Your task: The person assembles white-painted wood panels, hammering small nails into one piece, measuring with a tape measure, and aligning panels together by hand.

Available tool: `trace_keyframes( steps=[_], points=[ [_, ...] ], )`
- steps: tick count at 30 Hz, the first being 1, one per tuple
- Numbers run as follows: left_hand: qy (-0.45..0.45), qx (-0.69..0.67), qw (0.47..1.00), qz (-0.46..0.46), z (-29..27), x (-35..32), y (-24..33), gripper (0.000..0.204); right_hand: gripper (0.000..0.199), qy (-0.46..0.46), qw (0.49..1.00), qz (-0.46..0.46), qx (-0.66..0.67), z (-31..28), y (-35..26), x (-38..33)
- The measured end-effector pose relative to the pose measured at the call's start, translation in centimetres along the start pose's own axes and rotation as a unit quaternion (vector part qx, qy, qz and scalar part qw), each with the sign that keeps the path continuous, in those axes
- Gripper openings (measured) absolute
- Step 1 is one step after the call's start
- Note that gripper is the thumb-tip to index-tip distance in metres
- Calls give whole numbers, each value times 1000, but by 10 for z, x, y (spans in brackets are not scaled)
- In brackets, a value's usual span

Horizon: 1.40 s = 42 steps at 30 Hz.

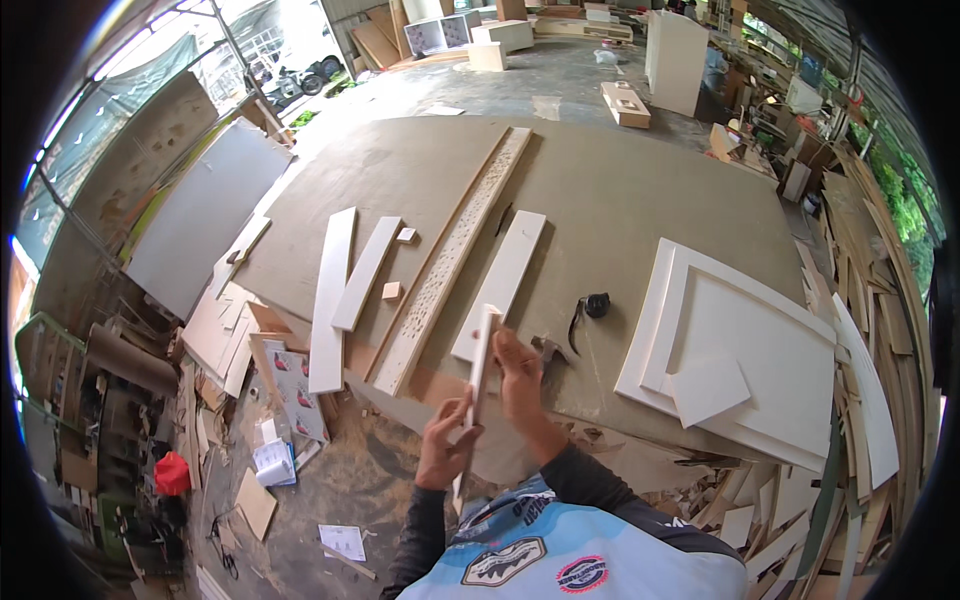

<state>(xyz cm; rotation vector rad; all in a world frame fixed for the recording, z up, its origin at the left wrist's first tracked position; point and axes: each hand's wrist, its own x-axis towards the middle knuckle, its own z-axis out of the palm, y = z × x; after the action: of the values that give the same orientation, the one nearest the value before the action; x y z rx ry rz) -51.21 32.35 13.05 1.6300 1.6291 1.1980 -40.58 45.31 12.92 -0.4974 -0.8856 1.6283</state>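
Observation:
My left hand (447, 440) is closed round the lower middle of a narrow white board (482, 352), held steeply tilted in front of my body. My right hand (520, 380) grips its upper part along the right side. Just beyond it, another white board (515, 260) lies flat on the large brown worktable (620, 200). Right of my right hand rests a hammer (548, 352), partly hidden by the hand. Further right is a black tape measure (597, 304) with a strap.
A long board with many holes (455, 255) crosses the table, with two white boards (332, 300) and small blocks (391, 291) to its left. White framed panels (740, 330) lie at right. Offcuts (790, 500) and papers (275, 463) litter the floor.

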Motion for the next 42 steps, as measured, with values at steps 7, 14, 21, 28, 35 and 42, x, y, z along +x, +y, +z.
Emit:
trace_keyframes(
  steps=[7, 14, 21, 28, 35, 42],
  points=[
    [-72, -278, 954, -86, -30, 38, -36, 61, 41, -102, 986, 116, 68, -8, 37, 42],
    [-130, -324, 934, -80, -14, 84, -70, 55, 37, -2, 972, 126, 198, -5, 41, 69],
    [-239, -406, 875, -111, -14, 133, -87, 51, 18, 124, 986, 11, 114, -6, 41, 93],
    [-328, -393, 846, -152, -21, 157, -99, 55, 22, 123, 975, -46, 177, -14, 40, 107],
    [-375, -343, 850, -142, -33, 162, -119, 55, 19, 146, 964, -95, 202, -38, 45, 122],
    [-227, -118, 963, 85, -56, 171, -120, 28, 16, 229, 953, -94, 177, -30, 32, 143]
  ],
)
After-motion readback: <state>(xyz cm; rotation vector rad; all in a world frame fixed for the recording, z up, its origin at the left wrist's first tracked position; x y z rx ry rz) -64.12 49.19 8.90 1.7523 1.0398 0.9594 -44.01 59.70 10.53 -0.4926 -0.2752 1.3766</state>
